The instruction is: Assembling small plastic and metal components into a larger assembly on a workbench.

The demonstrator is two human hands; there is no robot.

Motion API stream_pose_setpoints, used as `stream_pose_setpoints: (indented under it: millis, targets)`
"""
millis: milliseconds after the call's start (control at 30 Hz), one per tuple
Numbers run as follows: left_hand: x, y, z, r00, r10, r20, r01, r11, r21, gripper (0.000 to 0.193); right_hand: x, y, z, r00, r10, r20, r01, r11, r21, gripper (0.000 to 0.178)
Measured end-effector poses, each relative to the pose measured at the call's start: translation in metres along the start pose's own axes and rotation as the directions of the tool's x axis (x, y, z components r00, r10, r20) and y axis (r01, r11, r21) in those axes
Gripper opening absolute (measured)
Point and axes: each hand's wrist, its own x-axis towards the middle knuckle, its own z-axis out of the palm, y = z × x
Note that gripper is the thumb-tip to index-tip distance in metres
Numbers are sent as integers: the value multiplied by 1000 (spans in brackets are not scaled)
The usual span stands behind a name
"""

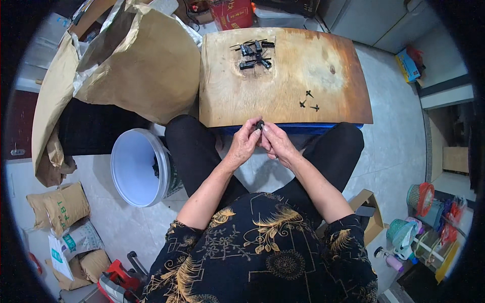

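Between my fingertips, just off the near edge of the wooden board (pixel 283 96), is a small black part (pixel 259 124); its exact kind is too small to tell. My left hand (pixel 245 143) pinches it from the left. From the right, my right hand (pixel 278 142) closes on the same part, thumb and fingers meeting the left ones. On the board's far left lies a loose cluster of black plastic pieces (pixel 256 54), some with thin stems. Three small black pieces (pixel 309 101) lie apart near the board's right front.
A large open brown paper sack (pixel 146 60) stands left of the board. Beside my left leg is a white bucket (pixel 132 166) with something black inside. A cardboard box (pixel 370 214) sits behind my right arm, and filled bags (pixel 63 209) lie at the left.
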Motion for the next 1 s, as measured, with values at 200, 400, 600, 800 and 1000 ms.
stream_pose_setpoints:
  millis: [200, 400, 600, 800, 1000]
  targets:
    - [5, -2, 6, 997, 36, -68, -38, 999, -30, 33, 6, 1, -1, 1000, 14, -7, -14, 999, 38, 23]
    - [7, 6, 8, 992, 75, -104, -65, 993, 101, 34, 9, 0, -1, 997, 64, -43, -58, 991, 120, 20]
    - [10, 2, 8, 982, 60, -179, -59, 998, 15, 34, 16, -5, 2, 996, 82, -21, -78, 985, 152, 20]
    - [19, -2, 1, 961, 25, -274, -26, 1000, 0, 35, 28, -8, 9, 997, 82, 11, -83, 985, 149, 24]
    - [21, 7, 0, 973, -11, -232, -10, 996, -89, 34, 32, -9, 6, 994, 105, -5, -103, 985, 141, 23]
